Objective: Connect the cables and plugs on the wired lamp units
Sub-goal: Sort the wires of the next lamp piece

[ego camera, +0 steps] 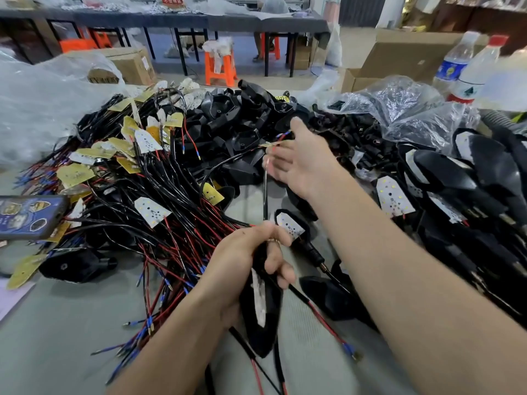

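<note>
The left hand gripped a black lamp unit low over the table. Its cable ran up to the right hand, too blurred to tell its hold. A large tangle of wires at left seemed unconnected, and assembled lamps lay at right.

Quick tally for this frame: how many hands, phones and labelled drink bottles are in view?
Hands: 2 (left hand, gripping a black lamp unit; right hand)
Phones: 1 (phone)
Labelled bottles: 2 (blue-label bottle, red-cap bottle)
Total: 5
</note>
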Demonstrator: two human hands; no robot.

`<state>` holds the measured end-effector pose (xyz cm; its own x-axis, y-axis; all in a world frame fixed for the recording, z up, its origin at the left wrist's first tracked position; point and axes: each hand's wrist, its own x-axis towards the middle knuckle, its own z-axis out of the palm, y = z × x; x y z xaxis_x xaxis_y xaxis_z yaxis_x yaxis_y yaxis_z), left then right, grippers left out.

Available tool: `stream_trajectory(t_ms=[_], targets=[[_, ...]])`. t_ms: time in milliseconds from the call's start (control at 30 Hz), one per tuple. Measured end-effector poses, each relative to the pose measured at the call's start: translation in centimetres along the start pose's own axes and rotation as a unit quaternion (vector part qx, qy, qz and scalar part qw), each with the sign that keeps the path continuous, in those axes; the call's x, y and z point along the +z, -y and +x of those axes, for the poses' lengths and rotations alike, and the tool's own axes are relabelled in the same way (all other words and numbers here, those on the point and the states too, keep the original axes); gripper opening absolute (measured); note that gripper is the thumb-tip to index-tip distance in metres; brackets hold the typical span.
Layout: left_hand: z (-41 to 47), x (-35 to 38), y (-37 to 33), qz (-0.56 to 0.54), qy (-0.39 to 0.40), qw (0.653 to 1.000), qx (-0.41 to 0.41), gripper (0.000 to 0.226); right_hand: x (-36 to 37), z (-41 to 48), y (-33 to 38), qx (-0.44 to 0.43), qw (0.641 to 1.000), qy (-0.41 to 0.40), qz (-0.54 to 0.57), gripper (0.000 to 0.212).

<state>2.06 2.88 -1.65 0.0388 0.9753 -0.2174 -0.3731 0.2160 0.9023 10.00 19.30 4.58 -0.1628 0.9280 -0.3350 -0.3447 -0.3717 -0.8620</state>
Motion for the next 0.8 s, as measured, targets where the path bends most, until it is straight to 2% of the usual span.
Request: stream_trajectory(t_ms=[100,200,267,333,433,500,567,600,667,700,733,800], targets=[[0.6,0.3,-0.2,-0.073,-0.082,0.994,0.01,0.051,-1.0,-5.5,-3.4,-0.037,0.994,0.026,-0.097,0.026],[1.0,0.1,-0.3,-0.117,-0.159,0.979,0.043,0.052,-2.6,-10.7,-6.8,-0.133,0.966,0.025,-0.219,0.018],[1.1,-0.1,-0.2,-0.051,-0.204,0.974,0.079,0.048,-3.9,-12.8,-8.5,-0.24,0.91,-0.017,-0.338,0.025],[1.1,-0.3,-0.1,-0.024,-0.218,0.97,0.108,0.044,-4.9,-14.2,-9.1,-0.335,0.845,-0.002,-0.416,0.033],[1.3,-0.6,0.0,-0.018,-0.205,0.968,0.142,0.049,-6.0,-14.3,-9.8,-0.367,0.771,0.069,-0.516,0.029],[1.4,-0.8,0.2,-0.021,-0.199,0.969,0.147,0.048,-6.3,-13.8,-10.4,-0.363,0.745,0.075,-0.554,0.025],[1.5,-0.9,0.1,-0.045,-0.188,0.972,0.137,0.044,-6.3,-13.2,-10.8,-0.347,0.758,0.066,-0.549,0.022],[1.5,-0.9,0.0,-0.059,-0.178,0.974,0.126,0.038,-6.3,-12.9,-10.9,-0.326,0.784,0.068,-0.523,0.022],[1.7,-0.9,-0.4,-0.111,-0.138,0.98,0.095,0.028,-6.4,-12.5,-10.9,-0.256,0.862,0.076,-0.431,0.024],[1.7,-0.9,-0.4,-0.14,-0.11,0.98,0.082,0.03,-6.6,-12.4,-10.8,-0.226,0.893,0.077,-0.381,0.027],[1.7,-0.9,-0.5,-0.159,-0.084,0.981,0.074,0.034,-6.7,-12.3,-10.8,-0.215,0.912,0.071,-0.341,0.031],[1.7,-1.1,-0.4,-0.152,-0.044,0.986,0.06,0.041,-6.8,-12.2,-10.6,-0.23,0.92,0.029,-0.315,0.035]])
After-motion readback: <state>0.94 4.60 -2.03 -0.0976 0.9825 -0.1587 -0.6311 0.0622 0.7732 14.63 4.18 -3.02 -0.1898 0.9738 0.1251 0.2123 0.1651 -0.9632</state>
